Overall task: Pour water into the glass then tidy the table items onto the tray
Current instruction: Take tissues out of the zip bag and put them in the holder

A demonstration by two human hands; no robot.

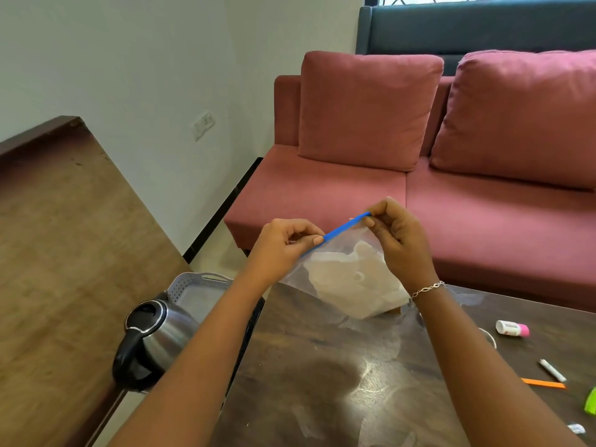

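— Above the far edge of the surface [322, 382], both hands are working on one thing. The left hand [290, 240] is pinching one end of the blue seal strip [345, 227], and the right hand [396, 233] is pinching the other. The clear zip bag [348, 279] is hanging between them, its lower corner low over the surface; whether it is touching, I cannot tell.

— Sealing it, I'm guessing. How should that be going?

— One hand should be anchoring its end while the other is running thumb and finger along the strip, pressing firmly. Keeping the strip taut and level should be stopping the pale contents from sliding toward the mouth.

— And where is the bag heading?

— The grey tray [193, 285] is sitting past the left edge, partly hidden by the left forearm. The steel kettle [158, 333] is standing just beside it, nearer the person, and is crowding that route.

— Anything else waiting?

— Near the right edge a pink-capped bottle [512, 328], a white stick [552, 370], an orange stick [543, 383] and something green [591, 401] are lying apart. A curved rim [488, 337] is showing past the right forearm; whether it is the glass, I cannot tell.
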